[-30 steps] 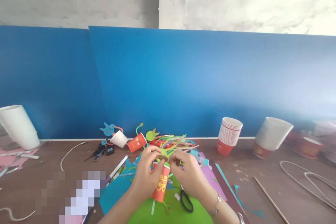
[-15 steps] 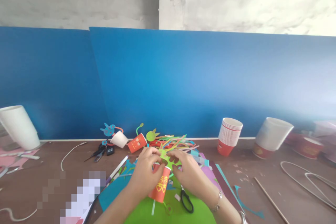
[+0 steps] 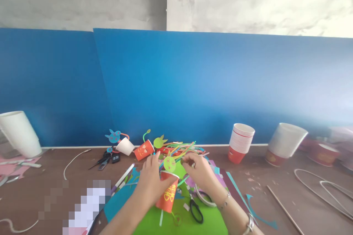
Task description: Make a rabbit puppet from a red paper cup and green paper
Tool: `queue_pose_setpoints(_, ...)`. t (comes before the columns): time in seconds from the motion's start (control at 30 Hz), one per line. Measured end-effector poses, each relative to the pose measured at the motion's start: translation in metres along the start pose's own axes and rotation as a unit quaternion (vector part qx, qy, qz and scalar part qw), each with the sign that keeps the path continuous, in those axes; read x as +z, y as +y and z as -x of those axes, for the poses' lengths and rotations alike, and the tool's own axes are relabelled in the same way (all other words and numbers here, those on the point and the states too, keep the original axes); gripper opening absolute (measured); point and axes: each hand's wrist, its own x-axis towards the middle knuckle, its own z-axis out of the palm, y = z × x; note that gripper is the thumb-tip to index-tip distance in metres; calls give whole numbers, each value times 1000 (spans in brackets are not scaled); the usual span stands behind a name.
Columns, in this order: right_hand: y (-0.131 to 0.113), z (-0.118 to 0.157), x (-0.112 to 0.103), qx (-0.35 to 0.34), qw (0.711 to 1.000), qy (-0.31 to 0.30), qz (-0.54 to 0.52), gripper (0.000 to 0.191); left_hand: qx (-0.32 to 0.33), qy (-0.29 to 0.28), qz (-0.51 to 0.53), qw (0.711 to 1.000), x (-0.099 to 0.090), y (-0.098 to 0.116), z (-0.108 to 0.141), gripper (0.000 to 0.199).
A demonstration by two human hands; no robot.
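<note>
A blue panel [image 3: 193, 84] spans the back; below it runs the brown desk [image 3: 275, 176], with a bright green sheet [image 3: 209, 224] on it; over the sheet, the left hand [image 3: 151, 178] is half curled around the left side of a red cup [image 3: 167, 196], thumb across its front near the rim; the right hand [image 3: 201, 172] has thumb and fingers drawn nearly together, though I cannot tell what they hold; the cup tilts slightly; scissors [image 3: 196, 211] lie right of it; a green paper face [image 3: 169, 164] shows just above the rim.
</note>
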Motion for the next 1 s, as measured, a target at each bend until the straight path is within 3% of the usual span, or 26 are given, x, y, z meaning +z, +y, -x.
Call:
queue_pose_setpoints(0.07,12,-6,3,21,1000,12,-9,8,-21,-31,-44,998,6,-3,1,99)
queue_pose_setpoints(0.13,24,-11,8,38,998,27,-42,8,-6,-46,-48,998,13,-4,4,101)
queue_pose_setpoints(0.27,41,-18,15,72,989,54,-117,8,37,-56,12,998,23,-4,10,79)
queue_pose_setpoints(0.37,48,-22,15,98,982,66,-146,11,64,-18,45,997,25,0,14,54)
queue_pose_setpoints(0.53,44,-23,10,127,966,85,-211,13,113,1,109,988,23,8,19,46)
queue_pose_setpoints(1.0,26,-21,-2,124,949,73,-281,14,126,-3,127,984,26,7,20,45)
